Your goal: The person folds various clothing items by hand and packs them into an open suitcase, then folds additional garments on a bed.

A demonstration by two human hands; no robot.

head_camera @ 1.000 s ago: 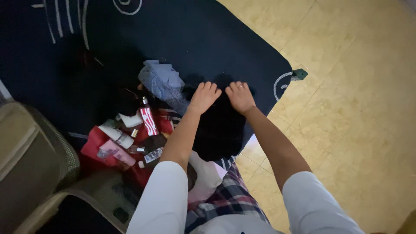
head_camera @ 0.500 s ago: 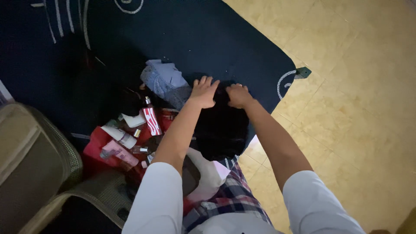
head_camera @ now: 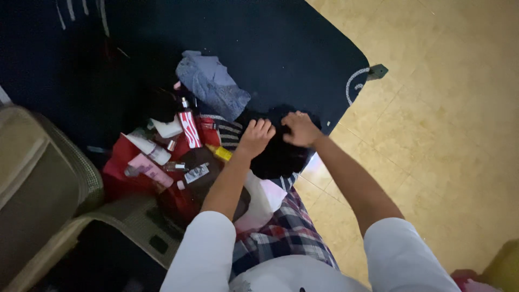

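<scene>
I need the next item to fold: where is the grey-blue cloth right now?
In the head view the grey-blue cloth lies crumpled on the dark mat, up-left of the left hand and above the red-and-white bottle.

Black garment (head_camera: pixel 275 157) folds lost in darkness (hands' grip unclear).

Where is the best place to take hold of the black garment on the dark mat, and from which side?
Probably at the far top edge of the black garment, coming from above. It lies bunched on the dark mat, and that edge, under the left hand and right hand, looks free. On its left side, toiletries on the red bag crowd close.
</scene>
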